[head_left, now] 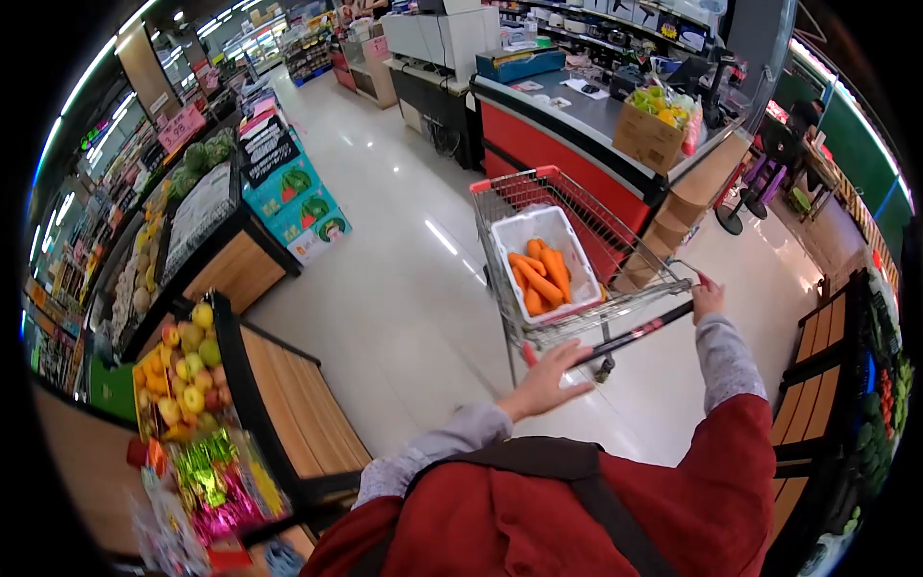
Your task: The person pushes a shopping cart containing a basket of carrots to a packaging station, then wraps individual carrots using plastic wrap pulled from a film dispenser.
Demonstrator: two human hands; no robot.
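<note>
A metal shopping cart (pixel 630 313) with red corner pieces stands in front of me. Inside it sits a white crate (pixel 580 238) holding several orange carrots (pixel 541 274). My right hand (pixel 709 296) is closed around the right end of the cart's dark handle bar (pixel 644 330). At the bar's left end is my left hand (pixel 548 383), its fingers stretched out and the thumb apart. Whether its fingertips touch the bar I cannot tell.
A red and black checkout counter (pixel 553 144) lies just beyond the cart, with a cardboard box (pixel 649 135) of produce on it. Fruit (pixel 192 370) on a wooden stand is at left. Watermelon-print boxes (pixel 298 207) end the left display. Vegetable shelves (pixel 827 356) line the right.
</note>
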